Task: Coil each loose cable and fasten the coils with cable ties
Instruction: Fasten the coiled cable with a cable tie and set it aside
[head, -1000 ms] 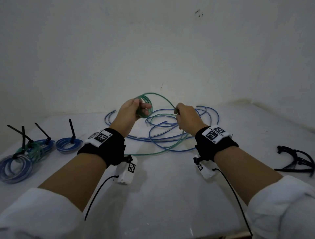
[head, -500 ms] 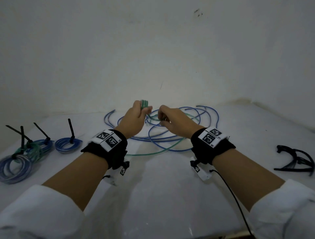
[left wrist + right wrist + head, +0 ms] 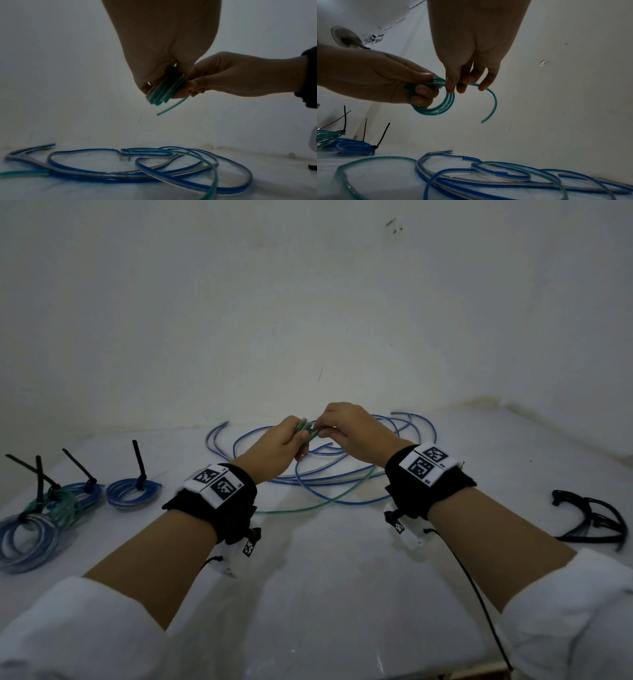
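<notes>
Green cable coil (image 3: 436, 102) is gripped by the left hand (image 3: 274, 446) and pinched by the right hand (image 3: 349, 428), above loose blue cables (image 3: 342, 481) at the table's (image 3: 325, 594) far edge.

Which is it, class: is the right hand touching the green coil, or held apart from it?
Touching. In the right wrist view, the right hand pinches the strand at the top of the green coil, which the left hand grips.

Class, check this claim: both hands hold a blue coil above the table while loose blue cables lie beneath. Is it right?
One detail is wrong: the coil is green, not blue, as the right wrist view shows. The left hand and right hand do hold it above the loose blue cables on the table.
</notes>
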### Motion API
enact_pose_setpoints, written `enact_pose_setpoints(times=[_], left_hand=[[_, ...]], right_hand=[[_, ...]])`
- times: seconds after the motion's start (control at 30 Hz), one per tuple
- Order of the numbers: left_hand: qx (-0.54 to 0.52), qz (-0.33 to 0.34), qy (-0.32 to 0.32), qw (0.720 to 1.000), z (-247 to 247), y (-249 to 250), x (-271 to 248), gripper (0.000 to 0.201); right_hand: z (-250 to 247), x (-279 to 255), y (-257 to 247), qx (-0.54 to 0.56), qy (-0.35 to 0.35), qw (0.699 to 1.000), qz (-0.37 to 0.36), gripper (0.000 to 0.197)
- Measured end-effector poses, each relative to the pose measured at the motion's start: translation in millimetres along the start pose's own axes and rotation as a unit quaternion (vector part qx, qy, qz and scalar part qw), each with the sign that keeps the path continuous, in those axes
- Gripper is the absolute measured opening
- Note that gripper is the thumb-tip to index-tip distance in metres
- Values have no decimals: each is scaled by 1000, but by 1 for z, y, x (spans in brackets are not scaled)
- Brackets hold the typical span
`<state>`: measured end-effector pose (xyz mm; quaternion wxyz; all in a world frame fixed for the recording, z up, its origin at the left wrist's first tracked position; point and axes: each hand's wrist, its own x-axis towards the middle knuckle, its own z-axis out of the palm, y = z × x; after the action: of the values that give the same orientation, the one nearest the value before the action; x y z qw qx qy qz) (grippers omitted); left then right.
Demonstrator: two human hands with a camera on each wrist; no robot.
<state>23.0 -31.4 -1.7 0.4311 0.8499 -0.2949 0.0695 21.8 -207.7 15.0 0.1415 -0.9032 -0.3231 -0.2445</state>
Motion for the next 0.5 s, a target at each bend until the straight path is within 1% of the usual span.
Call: enact_pose_setpoints(times=[0.03,0.1,0.2,0.3,0.43,0.5], left_hand=[[-6,-5,-8,1000,-1,0,0,20],[-51,-20,-29,998,-2,2,0,21],[-121,-36,-42,991,-3,5,-3,23],[-169,-41,-13,985,-3,5,-5,28],[-218,-57,41,973,-9,3,-2,27],[-246,-62,71,965,-13,5,-1,28]], right_hand=[[1,0,0,0,-7,1000,3,18],[2,-1,0,5,-18,1000,12,19],[3,-3,-2,44,-5,998,42,17],[3,-5,0,57,-1,996,69,17],[4,-11,10,67,4,988,138,16],[6,-15,11,83,15,984,155,16]])
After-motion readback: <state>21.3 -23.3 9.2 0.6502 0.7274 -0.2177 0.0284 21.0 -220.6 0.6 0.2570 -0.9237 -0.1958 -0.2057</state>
